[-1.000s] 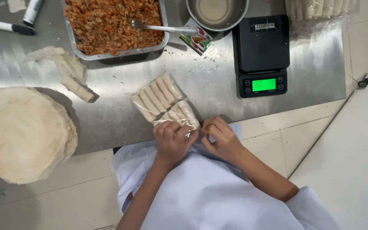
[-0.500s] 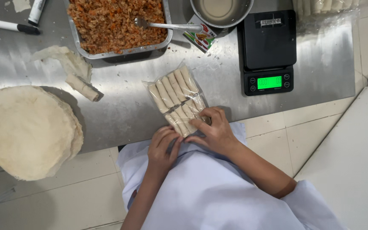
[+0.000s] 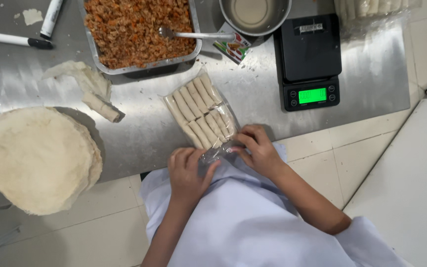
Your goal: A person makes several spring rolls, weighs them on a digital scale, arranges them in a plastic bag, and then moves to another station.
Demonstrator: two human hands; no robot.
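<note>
The clear plastic bag of pale rolled pastries (image 3: 201,112) lay slanted on the steel tabletop (image 3: 139,133), its open end at the near edge. The left hand (image 3: 188,172), palm down with fingers curled, pinched the bag's loose end. The right hand (image 3: 256,150), wrist bent inward, was closed on the same end from the other side. A stack of round pale wrappers (image 3: 33,158) sat well to the left, a black scale with a green display (image 3: 311,62) beyond on the right.
</note>
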